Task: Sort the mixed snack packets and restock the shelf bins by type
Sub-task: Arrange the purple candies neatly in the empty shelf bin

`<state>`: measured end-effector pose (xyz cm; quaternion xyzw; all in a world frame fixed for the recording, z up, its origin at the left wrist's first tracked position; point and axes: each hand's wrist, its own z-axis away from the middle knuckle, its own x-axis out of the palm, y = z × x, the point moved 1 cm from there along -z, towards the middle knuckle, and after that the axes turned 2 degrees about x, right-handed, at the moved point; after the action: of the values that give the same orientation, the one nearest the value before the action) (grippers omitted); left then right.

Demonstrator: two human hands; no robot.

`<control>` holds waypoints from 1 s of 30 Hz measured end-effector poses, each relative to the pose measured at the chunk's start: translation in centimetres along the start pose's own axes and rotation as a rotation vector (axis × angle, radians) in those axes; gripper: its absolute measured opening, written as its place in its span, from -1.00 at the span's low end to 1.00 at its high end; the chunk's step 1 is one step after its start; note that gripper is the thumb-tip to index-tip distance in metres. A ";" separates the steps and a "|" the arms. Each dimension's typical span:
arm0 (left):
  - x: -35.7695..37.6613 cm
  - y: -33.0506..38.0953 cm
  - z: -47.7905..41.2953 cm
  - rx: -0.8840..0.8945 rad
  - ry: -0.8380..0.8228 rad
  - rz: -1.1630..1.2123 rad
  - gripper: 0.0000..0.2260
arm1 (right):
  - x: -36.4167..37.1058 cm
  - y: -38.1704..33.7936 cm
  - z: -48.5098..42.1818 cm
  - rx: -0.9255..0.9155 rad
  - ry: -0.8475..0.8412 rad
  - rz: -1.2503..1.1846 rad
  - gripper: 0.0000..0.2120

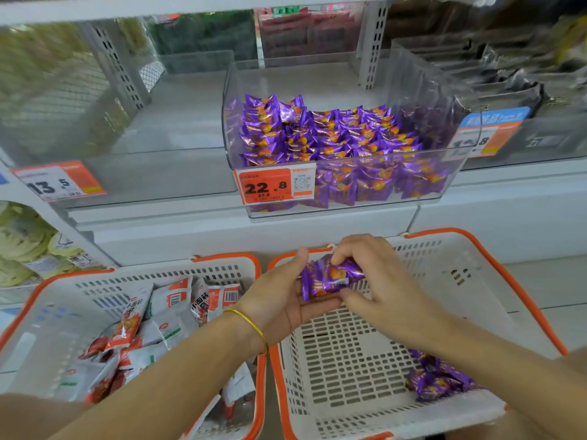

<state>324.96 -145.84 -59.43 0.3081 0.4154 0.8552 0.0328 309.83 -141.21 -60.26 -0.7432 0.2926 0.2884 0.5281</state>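
While the left hand (pixel 282 301) cups a loose stack of purple packets (pixel 330 277) from below and the right hand (pixel 381 281) pinches it from above, over the right basket (pixel 343 369), the slick foil could slide apart on the lift to the clear bin (pixel 409 90) — a stray might drop into the left basket (pixel 222 257) among the red-and-white packets (pixel 171 300).

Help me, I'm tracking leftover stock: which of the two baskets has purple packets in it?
The right basket: a few purple packets lie in its near right corner. The left basket holds only red-and-white packets.
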 end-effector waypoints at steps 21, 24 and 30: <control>0.4 6.7 -0.9 0.556 -0.126 -0.652 -0.54 | -5.8 -1.9 -5.4 0.263 -0.160 -0.764 -0.67; 0.6 9.9 -1.6 0.663 -0.095 -0.787 -0.55 | -7.7 -2.3 -9.0 0.232 -0.107 -0.675 -0.72; -2.9 14.9 -3.9 1.283 0.477 -1.559 -0.57 | -9.3 2.4 -20.2 0.280 0.041 -0.450 -0.74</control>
<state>328.08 -159.14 -51.82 -0.2640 0.8725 0.2534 0.3238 304.37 -159.90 -49.32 -0.7148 0.1676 0.1052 0.6707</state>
